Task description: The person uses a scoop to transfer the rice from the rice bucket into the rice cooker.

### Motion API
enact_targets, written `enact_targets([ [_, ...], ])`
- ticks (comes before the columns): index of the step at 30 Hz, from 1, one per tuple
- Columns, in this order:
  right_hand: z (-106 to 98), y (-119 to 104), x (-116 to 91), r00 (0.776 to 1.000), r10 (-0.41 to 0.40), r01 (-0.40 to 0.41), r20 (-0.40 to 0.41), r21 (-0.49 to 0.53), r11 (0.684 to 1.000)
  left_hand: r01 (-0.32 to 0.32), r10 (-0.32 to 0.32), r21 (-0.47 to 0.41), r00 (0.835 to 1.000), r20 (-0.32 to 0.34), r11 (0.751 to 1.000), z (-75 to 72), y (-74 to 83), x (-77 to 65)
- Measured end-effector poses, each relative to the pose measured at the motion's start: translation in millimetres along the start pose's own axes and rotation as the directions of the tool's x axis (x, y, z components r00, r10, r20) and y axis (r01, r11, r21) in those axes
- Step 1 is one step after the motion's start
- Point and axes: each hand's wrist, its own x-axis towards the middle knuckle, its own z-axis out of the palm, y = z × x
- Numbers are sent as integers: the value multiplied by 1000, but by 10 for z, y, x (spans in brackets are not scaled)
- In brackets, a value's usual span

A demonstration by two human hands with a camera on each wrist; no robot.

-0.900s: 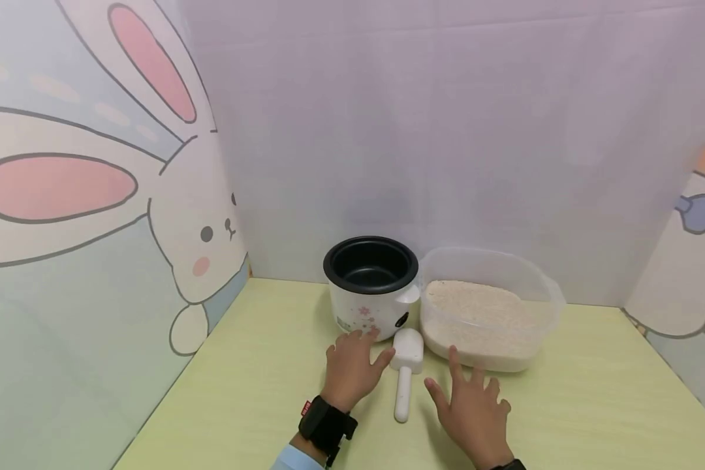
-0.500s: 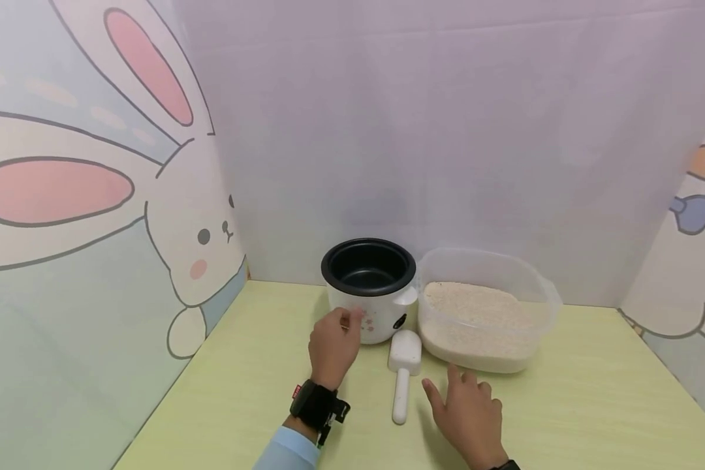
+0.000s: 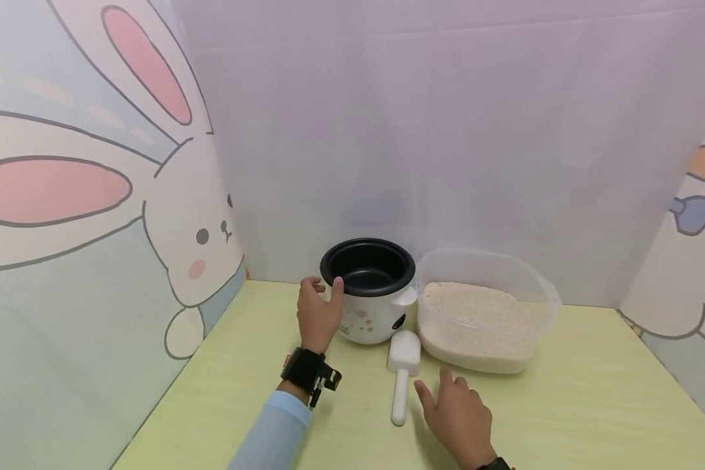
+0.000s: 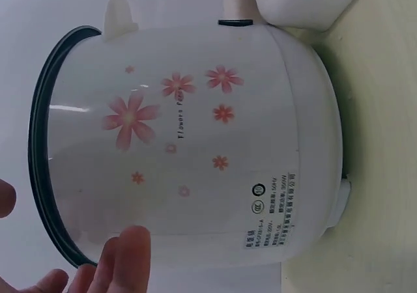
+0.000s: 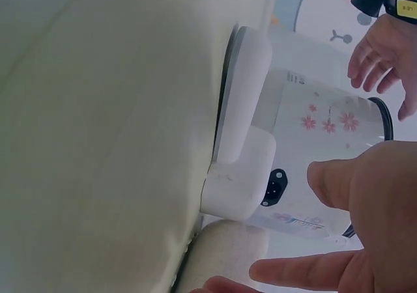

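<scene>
Left hand [image 3: 319,318] beside rice cooker [image 3: 371,316], right hand [image 3: 458,418] near scoop [image 3: 403,369] (white), both loosely spread.

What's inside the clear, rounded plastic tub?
The tub holds pale, rice-like grain, with its top surface showing. Whatever lies beneath that surface is covered, so I can't see it.

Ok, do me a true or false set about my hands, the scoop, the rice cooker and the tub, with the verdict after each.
1. The scoop lies on the table, its handle pointing away from the rice cooker. True.
2. The right hand grips the scoop. False: it holds nothing.
3. The rice cooker has pink flowers on its side. True.
4. The clear tub holds rice. True.
5. In the head view, the tub stands left of the rice cooker. False: it stands to the right.
6. The left hand is nearer the scoop than the rice cooker. False: it is right beside the rice cooker.
</scene>
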Motion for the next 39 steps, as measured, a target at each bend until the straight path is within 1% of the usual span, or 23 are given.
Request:
enact_targets([
  [4,22,-50,6,1000,-3,3,19,-1,1000,52,-51,-23,998,22,998,2,62,72],
  [8,53,-91,28,999,0,0,53,-6,1000,63,-61,-34,997,57,997,8,91,143],
  [12,118,-139,49,995,6,-5,95,-11,1000,88,-84,-33,991,105,996,23,71,200],
  [15,177,-185,47,991,-6,6,131,-1,1000,131,-123,-57,984,133,990,37,45,221],
  [18,219,-220,37,989,-10,9,150,6,1000,156,-142,-87,979,149,984,51,30,231],
  [20,231,-244,37,988,-4,4,157,-3,1000,153,-140,-81,978,153,985,60,19,238],
  [22,233,-272,50,986,5,-2,166,-18,1000,143,-134,-54,980,148,988,72,11,248],
  [27,217,-381,95,974,19,-11,228,-34,999,117,-119,22,987,106,993,107,-16,283],
  [33,161,-432,102,949,25,-11,315,-43,999,109,-112,37,989,97,993,122,-5,259],
  [36,117,-406,105,935,24,-12,353,-38,999,106,-109,37,990,93,994,127,-4,253],
  [39,90,-343,100,927,20,-10,374,-28,1000,106,-109,40,989,97,994,143,-31,258],
])
